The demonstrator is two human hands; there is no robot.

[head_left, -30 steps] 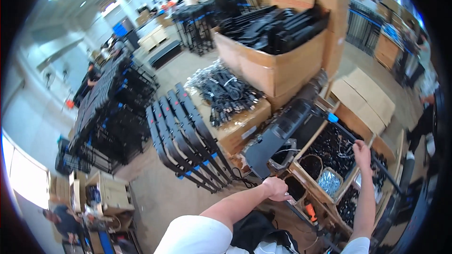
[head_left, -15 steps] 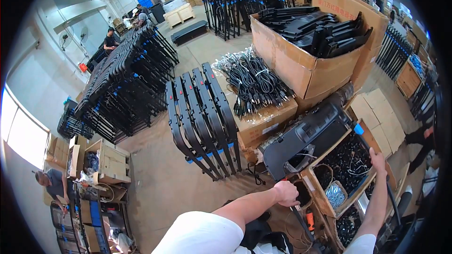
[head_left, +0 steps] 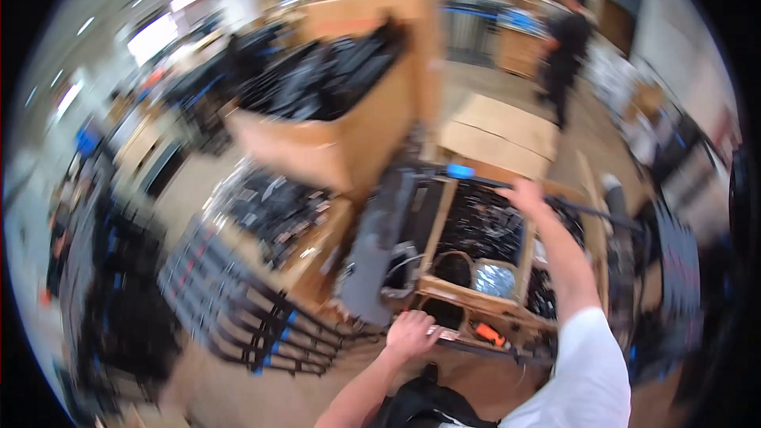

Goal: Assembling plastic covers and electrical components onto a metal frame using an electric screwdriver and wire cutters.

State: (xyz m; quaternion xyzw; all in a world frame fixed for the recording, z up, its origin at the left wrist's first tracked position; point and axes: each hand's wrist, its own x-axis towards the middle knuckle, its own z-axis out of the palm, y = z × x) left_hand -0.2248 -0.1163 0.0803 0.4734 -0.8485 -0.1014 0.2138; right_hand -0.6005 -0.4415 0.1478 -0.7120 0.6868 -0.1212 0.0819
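The picture is motion-blurred, so fine detail is lost. The person's left hand rests with its grip curled over the near rim of a wooden compartmented crate, fingers wrapped on the edge beside an orange-handled tool lying on the lower ledge. The right hand is stretched far forward, the arm nearly straight, to the crate's far side, where it meets a long dark bar running off to the right; its fingers seem bent over the bar, but the blur makes it impossible to tell whether they are pressed shut on it or only laid on it. A small blue piece sits just left of that hand.

The crate stands in front of the person, its compartments filled with dark small parts and one shiny bagged bundle. A grey panel leans against its left side. Beyond stands a large cardboard box heaped with black parts, and to the left a row of black frames lies on the floor.

With the hands so far apart, a firm hold on the rim would likely steady the body while the far hand works; keeping the reaching wrist straight should help control the bar.
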